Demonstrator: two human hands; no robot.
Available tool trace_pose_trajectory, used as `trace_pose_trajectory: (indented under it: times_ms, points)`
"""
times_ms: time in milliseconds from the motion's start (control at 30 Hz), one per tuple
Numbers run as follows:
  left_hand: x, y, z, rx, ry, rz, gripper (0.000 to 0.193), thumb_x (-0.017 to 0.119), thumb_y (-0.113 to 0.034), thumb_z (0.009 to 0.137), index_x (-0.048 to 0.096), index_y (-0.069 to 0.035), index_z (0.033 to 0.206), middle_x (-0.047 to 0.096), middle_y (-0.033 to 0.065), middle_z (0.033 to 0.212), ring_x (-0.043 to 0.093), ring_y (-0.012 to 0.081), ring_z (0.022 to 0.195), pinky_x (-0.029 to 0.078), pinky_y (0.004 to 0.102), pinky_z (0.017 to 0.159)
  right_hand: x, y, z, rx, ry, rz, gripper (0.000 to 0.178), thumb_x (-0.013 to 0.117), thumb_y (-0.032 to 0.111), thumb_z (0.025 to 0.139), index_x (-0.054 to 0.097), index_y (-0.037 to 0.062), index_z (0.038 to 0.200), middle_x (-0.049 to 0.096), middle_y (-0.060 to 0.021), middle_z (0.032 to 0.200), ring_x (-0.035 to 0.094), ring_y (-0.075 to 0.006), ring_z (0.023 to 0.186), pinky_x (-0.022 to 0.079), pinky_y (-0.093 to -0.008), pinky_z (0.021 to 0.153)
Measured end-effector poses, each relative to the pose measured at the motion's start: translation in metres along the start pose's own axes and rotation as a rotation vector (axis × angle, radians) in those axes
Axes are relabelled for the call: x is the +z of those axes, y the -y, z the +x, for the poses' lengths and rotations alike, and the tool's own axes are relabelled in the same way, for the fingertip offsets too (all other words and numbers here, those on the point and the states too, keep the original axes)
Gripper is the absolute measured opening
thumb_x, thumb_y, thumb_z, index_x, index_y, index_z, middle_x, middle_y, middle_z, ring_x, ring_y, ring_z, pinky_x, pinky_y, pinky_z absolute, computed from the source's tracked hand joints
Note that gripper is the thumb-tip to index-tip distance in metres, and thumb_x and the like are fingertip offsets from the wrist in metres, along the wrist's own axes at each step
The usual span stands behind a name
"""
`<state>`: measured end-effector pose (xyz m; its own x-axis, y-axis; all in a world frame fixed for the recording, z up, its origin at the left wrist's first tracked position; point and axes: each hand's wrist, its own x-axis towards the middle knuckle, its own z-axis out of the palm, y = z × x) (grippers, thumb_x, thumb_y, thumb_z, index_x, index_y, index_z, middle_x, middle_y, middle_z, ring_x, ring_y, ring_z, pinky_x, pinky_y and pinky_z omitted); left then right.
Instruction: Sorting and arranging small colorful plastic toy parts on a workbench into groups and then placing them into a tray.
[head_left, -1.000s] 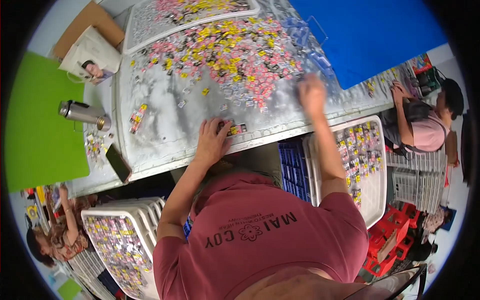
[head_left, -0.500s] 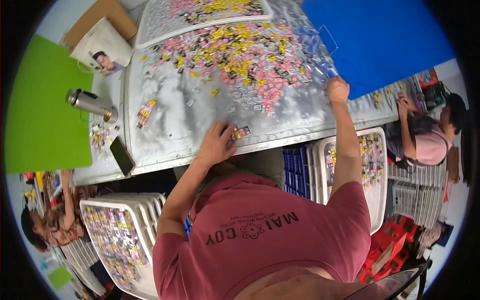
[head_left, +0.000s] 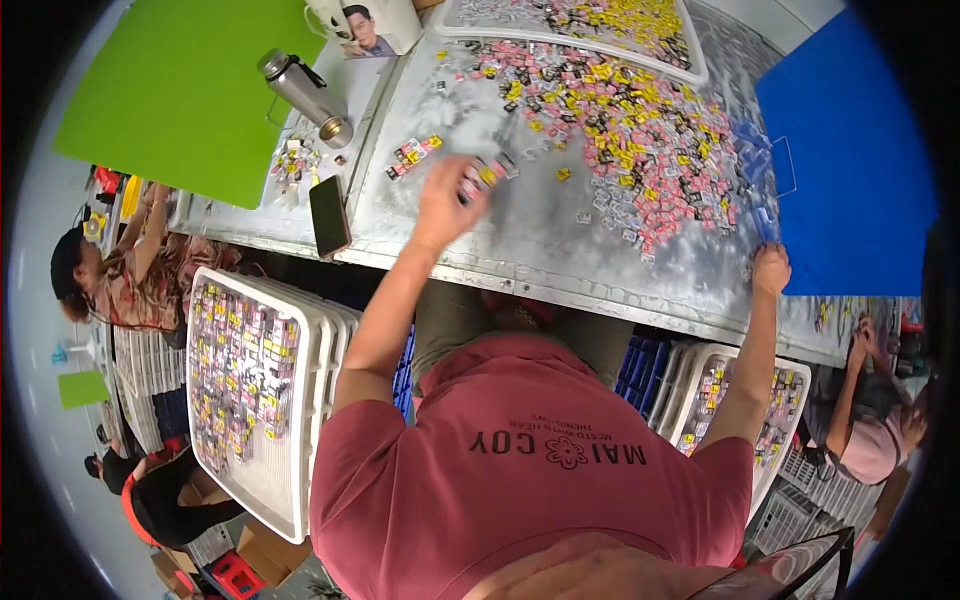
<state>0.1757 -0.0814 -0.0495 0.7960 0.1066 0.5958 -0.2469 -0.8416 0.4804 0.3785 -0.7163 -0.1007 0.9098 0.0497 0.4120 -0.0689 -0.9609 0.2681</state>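
Note:
My left hand (head_left: 450, 205) is over the metal table (head_left: 490, 235), its fingers curled round a short row of small pink, yellow and black square pieces (head_left: 485, 178). Another such cluster (head_left: 413, 157) lies just left of it. A big loose spread of the same pieces (head_left: 640, 130) covers the middle and right of the table. At the right edge my right hand (head_left: 770, 268) is closed on the near end of a clear plastic bag (head_left: 765, 222). The fingertips there are partly hidden.
A white tray (head_left: 575, 38) of pieces stands at the back. Left are a phone (head_left: 329, 215), a steel flask (head_left: 305, 98) and a green panel (head_left: 190, 90); a blue panel (head_left: 850, 170) rises at right. Stacked trays (head_left: 300, 420) flank me. Co-workers sit on both sides.
My left hand has carried the row of pieces from the table's front edge farther in and leftward, beside the other cluster. My right hand stays at the plastic bag. The view has turned left.

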Motion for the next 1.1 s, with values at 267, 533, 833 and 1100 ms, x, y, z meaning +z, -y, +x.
trace_pose_trajectory:
  times_ms: [267,533,833,1100]
  points:
    - [-0.039,0.118,0.004,-0.282,0.041,0.212,0.049,0.077,-0.019,0.080,0.065,0.000,0.124,0.066,0.0202,0.118,0.065,0.0367,0.105,0.054,0.0423,0.093,0.005,-0.010,0.012,-0.001,-0.018,-0.042,0.022,0.058,0.028,0.096,0.074,0.0135,0.090,0.072,-0.0074,0.101,0.070,-0.0307,0.090,0.055,-0.0474,0.075]
    - [-0.037,0.103,-0.003,-0.170,-0.013,0.442,0.049,0.077,-0.026,0.085,0.067,-0.009,0.129,0.060,0.0210,0.139,0.063,0.0373,0.118,0.048,0.0460,0.105,-0.070,0.034,0.000,-0.198,-0.295,0.329,0.010,0.070,0.018,0.091,0.075,0.0106,0.094,0.068,-0.0140,0.087,0.066,-0.0351,0.081,0.051,-0.0484,0.070]
    - [0.073,-0.031,0.001,0.216,0.387,-0.204,0.046,0.068,0.001,0.081,0.067,-0.007,0.127,0.058,0.0138,0.144,0.055,0.0378,0.130,0.046,0.0445,0.111,-0.185,0.215,-0.149,-0.938,-0.081,0.846,0.022,0.072,0.014,0.079,0.071,0.0098,0.100,0.058,-0.0055,0.088,0.060,-0.0253,0.089,0.048,-0.0398,0.080]
    - [0.121,-0.014,0.028,0.304,0.400,-0.004,0.052,0.063,0.009,0.075,0.067,-0.004,0.125,0.060,0.0116,0.139,0.054,0.0366,0.129,0.046,0.0430,0.111,-0.162,0.245,-0.102,-0.770,-0.037,1.019,0.022,0.077,0.014,0.082,0.074,0.0081,0.104,0.068,-0.0102,0.103,0.065,-0.0314,0.099,0.053,-0.0428,0.088]
